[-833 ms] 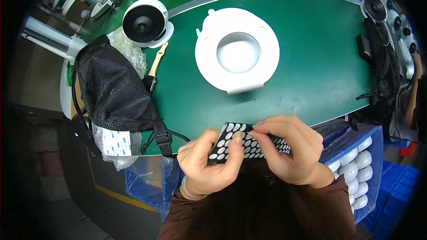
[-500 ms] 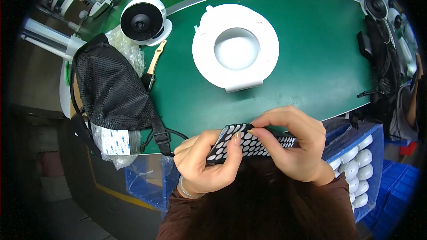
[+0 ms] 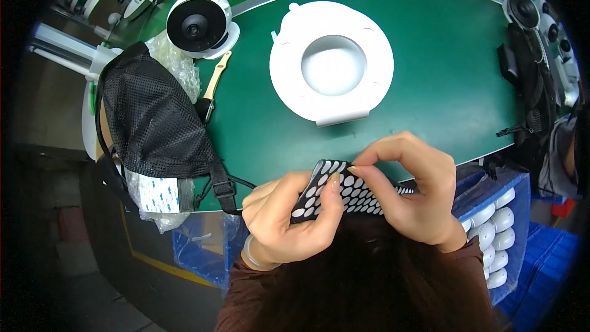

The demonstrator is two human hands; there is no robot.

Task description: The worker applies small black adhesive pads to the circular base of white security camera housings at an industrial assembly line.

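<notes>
A black sheet of pale round stickers is held above the table's near edge, bent and tilted toward me. My left hand grips its left end, thumb lying over the dots and fingers behind. At the sheet's upper edge, the thumb and forefinger of my right hand pinch together; whether a single sticker is between them is too small to tell. Beyond my hands a white round plastic housing lies on the green table, with a round recess in its middle and a flat tab toward me.
At the left stand a white camera with a black front, a black mesh bag, bubble wrap and a wooden-handled brush. More cameras and black straps line the right. A blue-lined bin of white parts sits below right.
Both hands and the sticker sheet have shifted slightly up and right, the sheet tilting more upright. My right fingertips stay at its upper edge. The view has shifted a little.
</notes>
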